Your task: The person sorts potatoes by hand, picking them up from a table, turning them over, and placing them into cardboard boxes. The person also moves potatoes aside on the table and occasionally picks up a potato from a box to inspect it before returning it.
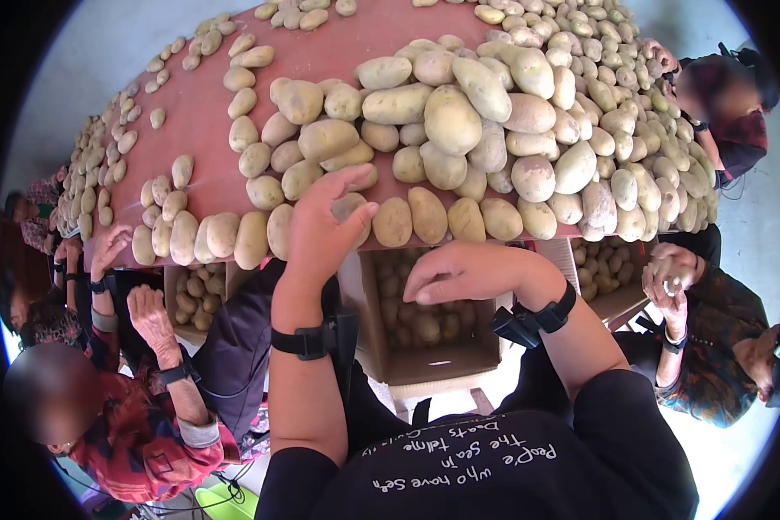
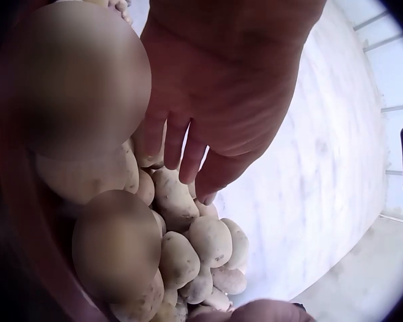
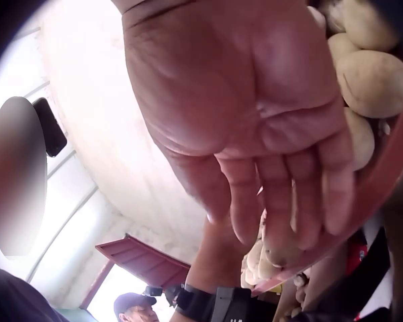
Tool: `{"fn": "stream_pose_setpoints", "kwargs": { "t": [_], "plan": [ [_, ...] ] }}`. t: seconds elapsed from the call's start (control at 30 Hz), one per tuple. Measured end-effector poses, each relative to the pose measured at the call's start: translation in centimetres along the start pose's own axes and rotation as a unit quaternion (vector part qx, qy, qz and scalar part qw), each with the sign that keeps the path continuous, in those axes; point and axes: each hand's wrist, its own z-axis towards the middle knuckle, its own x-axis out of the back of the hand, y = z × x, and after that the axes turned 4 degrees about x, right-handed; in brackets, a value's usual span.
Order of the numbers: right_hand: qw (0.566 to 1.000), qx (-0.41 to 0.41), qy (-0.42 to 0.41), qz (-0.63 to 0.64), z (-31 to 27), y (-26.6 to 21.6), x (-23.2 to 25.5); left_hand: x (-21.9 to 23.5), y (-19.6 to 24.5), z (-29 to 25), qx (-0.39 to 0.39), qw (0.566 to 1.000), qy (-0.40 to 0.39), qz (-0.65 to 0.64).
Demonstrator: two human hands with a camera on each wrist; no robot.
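Observation:
Many potatoes lie on a red table, some heaped and some lined along the near edge. Over that row is my left hand, thumb apart and fingers slightly bent; whether it touches a potato I cannot tell. In the left wrist view the same hand has its fingers beside several potatoes. My right hand hangs above a cardboard box holding potatoes, just off the table's near edge. The right wrist view shows its palm empty, fingers extended.
Another box of potatoes stands at the left, and a third at the right. People sit on both sides: one in a red checked shirt at the left, one in a patterned shirt at the right. More people are farther along the table.

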Motion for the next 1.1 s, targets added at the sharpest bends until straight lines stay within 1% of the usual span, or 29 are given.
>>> {"fn": "stream_pose_setpoints", "kwargs": {
  "t": [0.07, 0.1, 0.13, 0.17, 0.2, 0.23, 0.27, 0.33, 0.37, 0.4, 0.47, 0.5, 0.53, 0.6, 0.63, 0.77, 0.83, 0.93, 1.1],
  "plan": [
    [0.991, 0.066, 0.115, 0.005, -0.3, -1.0, 0.4, -0.6, -0.1, 0.2, -0.013, 0.999, 0.003, 0.038],
    [0.980, 0.100, 0.171, 0.005, -0.5, -1.3, 0.7, -1.0, -0.1, 0.4, -0.018, 0.998, 0.003, 0.053],
    [0.962, 0.125, 0.240, 0.034, -0.6, -1.5, 1.0, -1.3, 0.0, 0.5, -0.020, 0.997, 0.002, 0.068],
    [0.938, 0.150, 0.306, 0.063, -0.8, -1.7, 1.3, -1.7, 0.3, 0.6, -0.014, 0.998, -0.007, 0.068],
    [0.908, 0.175, 0.370, 0.092, -0.9, -1.9, 1.6, -2.1, 0.5, 0.7, -0.028, 0.997, -0.005, 0.070],
    [0.872, 0.206, 0.436, 0.085, -1.0, -1.6, 2.0, -2.5, 0.5, 0.9, -0.042, 0.996, -0.002, 0.072],
    [0.837, 0.224, 0.500, 0.015, -1.1, -1.6, 2.6, -3.0, 0.5, 1.1, -0.057, 0.996, 0.000, 0.074],
    [0.739, 0.253, 0.613, -0.122, -1.4, -1.9, 3.7, -4.2, 1.1, 1.3, -0.049, 0.998, -0.015, 0.026],
    [0.719, 0.215, 0.636, -0.181, -1.9, -2.4, 4.2, -4.7, 1.7, 1.5, -0.040, 0.999, -0.021, 0.002],
    [0.694, 0.190, 0.642, -0.266, -2.2, -2.7, 4.8, -5.2, 2.1, 1.7, -0.030, 0.999, -0.028, -0.022],
    [0.627, 0.135, 0.639, -0.424, -2.5, -3.1, 5.9, -6.1, 2.0, 2.3, -0.050, 0.998, -0.036, 0.007],
    [0.628, 0.110, 0.643, -0.424, -2.3, -2.8, 6.2, -6.5, 2.2, 2.5, -0.061, 0.997, -0.034, 0.020],
    [0.620, 0.091, 0.641, -0.442, -2.1, -2.7, 6.4, -6.9, 2.3, 2.7, -0.071, 0.996, -0.033, 0.034],
    [0.604, 0.050, 0.637, -0.476, -1.7, -2.6, 6.8, -7.4, 2.1, 3.0, -0.058, 0.997, -0.028, 0.038],
    [0.609, 0.025, 0.631, -0.480, -1.5, -2.4, 7.0, -7.6, 2.1, 3.1, -0.054, 0.998, -0.023, 0.038],
    [0.605, -0.015, 0.618, -0.502, -0.7, -2.3, 7.4, -7.7, 1.8, 3.6, -0.055, 0.998, -0.015, 0.029],
    [0.599, -0.031, 0.616, -0.510, -0.5, -2.7, 7.6, -7.6, 1.6, 3.7, -0.062, 0.998, -0.015, 0.030],
    [0.576, -0.035, 0.619, -0.533, -0.3, -2.3, 8.0, -7.4, 1.6, 3.9, -0.067, 0.997, -0.018, 0.027],
    [0.543, -0.020, 0.652, -0.529, -0.1, -1.6, 8.6, -7.1, 1.9, 3.7, -0.061, 0.998, -0.026, 0.006]
  ]
}}
